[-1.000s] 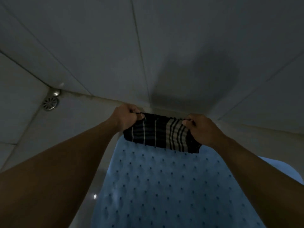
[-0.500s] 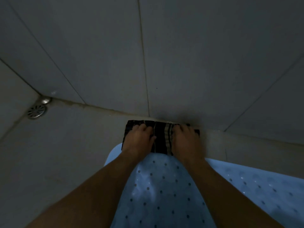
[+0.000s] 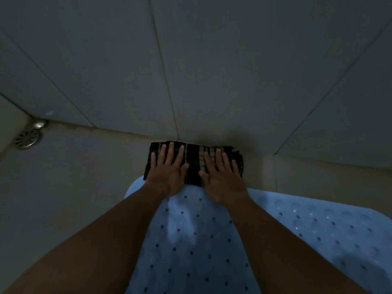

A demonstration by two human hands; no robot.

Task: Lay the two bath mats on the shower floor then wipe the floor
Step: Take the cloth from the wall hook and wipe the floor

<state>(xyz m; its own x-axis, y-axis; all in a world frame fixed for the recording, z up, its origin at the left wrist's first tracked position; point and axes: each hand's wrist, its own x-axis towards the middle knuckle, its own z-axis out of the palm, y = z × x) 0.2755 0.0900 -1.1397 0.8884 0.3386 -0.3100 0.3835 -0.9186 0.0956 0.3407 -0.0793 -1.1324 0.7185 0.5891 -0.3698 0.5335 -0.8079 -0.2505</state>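
The wiping step is judged underway; the striped cloth (image 3: 194, 164) is pressed under the flat, open left hand (image 3: 168, 170) and right hand (image 3: 221, 179) beside the blue mat (image 3: 191, 240); a sweep along the floor (image 3: 74, 177) is called for next.

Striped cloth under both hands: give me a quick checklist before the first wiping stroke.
1. Left hand flat on the striped cloth: ok.
2. Right hand flat on it, fingers spread: ok.
3. Cloth lying on the shower floor by the wall: ok.
4. Blue mat laid flat: ok. Second mat: ok as far as the frame shows.
5. Floor towards the drain free for a stroke: ok.
6. Floor wet or dirty: cannot tell, too dim.
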